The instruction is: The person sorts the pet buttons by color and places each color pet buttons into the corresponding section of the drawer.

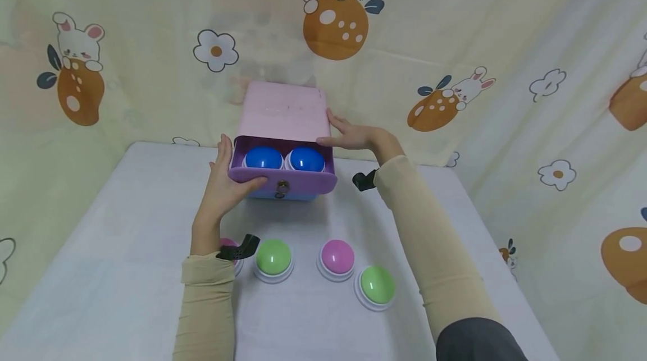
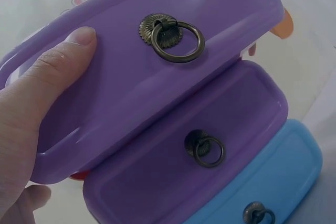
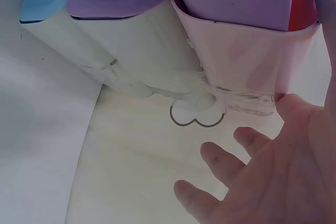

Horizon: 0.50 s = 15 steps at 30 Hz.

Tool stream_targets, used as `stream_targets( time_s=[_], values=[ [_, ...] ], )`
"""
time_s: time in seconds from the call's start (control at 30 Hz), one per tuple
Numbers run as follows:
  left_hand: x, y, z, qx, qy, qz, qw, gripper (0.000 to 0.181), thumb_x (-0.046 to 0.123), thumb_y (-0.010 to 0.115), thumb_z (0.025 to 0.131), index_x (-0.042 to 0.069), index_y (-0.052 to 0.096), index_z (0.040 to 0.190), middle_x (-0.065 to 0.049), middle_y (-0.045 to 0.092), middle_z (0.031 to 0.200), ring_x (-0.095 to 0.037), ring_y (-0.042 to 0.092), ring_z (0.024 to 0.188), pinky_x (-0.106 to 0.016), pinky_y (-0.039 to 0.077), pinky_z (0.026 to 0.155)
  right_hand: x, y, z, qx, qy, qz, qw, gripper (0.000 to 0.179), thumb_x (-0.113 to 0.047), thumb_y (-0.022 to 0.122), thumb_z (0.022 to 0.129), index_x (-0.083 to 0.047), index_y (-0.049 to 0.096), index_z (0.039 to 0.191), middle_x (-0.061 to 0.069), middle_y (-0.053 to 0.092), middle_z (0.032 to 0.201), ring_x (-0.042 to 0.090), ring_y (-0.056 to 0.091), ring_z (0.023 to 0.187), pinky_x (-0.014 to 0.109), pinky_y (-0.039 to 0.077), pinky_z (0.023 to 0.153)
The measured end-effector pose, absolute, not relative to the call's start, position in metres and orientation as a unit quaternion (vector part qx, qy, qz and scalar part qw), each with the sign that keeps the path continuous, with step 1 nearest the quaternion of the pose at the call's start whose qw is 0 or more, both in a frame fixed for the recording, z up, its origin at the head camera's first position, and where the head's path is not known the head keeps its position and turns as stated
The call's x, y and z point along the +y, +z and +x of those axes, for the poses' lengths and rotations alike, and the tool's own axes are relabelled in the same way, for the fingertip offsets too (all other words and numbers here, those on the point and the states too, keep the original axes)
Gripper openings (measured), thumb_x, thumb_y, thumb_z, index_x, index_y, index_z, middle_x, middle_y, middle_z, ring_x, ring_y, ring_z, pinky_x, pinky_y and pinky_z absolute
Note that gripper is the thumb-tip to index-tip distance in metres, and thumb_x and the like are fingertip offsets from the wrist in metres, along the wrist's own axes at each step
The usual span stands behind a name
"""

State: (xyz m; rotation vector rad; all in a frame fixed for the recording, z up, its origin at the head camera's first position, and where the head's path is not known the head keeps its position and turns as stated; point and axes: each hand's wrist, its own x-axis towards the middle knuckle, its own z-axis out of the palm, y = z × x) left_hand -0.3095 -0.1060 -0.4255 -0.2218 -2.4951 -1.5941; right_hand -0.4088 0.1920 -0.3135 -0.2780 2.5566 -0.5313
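A small stacked drawer cabinet with a pink top casing (image 1: 285, 108) stands at the back of the table, its purple top drawer (image 1: 323, 180) pulled partly out. Inside the drawer sit two blue dome buttons (image 1: 264, 158) on white bases. My left hand (image 1: 218, 190) is at the drawer's left corner, thumb pressed on the front beside the brass ring pull (image 2: 181, 43) and fingers stretched along the side. On the casing's right side rests my right hand (image 1: 354, 135), thumb on the top front edge; in the right wrist view its other fingers (image 3: 226, 163) are spread.
In front of the cabinet on the white table (image 1: 126, 271) stand green dome buttons (image 1: 273, 256) and pink dome buttons (image 1: 337, 256); one pink one is partly behind my left wrist. Lower purple (image 2: 173, 182) and blue (image 2: 289, 166) drawers are shut. A patterned curtain (image 1: 167, 97) hangs behind.
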Motion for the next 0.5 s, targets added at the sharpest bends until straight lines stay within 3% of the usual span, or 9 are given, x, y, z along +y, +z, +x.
stream_targets(
  time_s=[0.23, 0.5],
  values=[
    [-0.1059, -0.4245, -0.3121, -0.841, -0.528, -0.072, 0.094, 0.119, 0.049, 0.079, 0.070, 0.028, -0.004, 0.153, 0.002, -0.005, 0.161, -0.030, -0.009, 0.148, -0.063, -0.006, 0.114, 0.1917, -0.3163, -0.4065, 0.939, -0.209, -0.106, 0.252, 0.106, -0.083, 0.051, 0.068, -0.054, -0.022, 0.139, -0.009, -0.017, 0.159, 0.021, -0.013, 0.148, 0.063, 0.009, 0.115],
    [-0.1057, -0.4256, -0.3145, -0.839, -0.531, -0.074, 0.097, 0.118, 0.048, 0.079, 0.070, 0.025, -0.002, 0.153, 0.000, -0.003, 0.162, -0.033, -0.007, 0.148, -0.064, -0.004, 0.114, 0.1919, -0.3174, -0.4068, 0.940, -0.206, -0.108, 0.251, 0.106, -0.083, 0.050, 0.068, -0.053, -0.023, 0.139, -0.010, -0.017, 0.159, 0.022, -0.012, 0.148, 0.062, 0.010, 0.115]
  ],
)
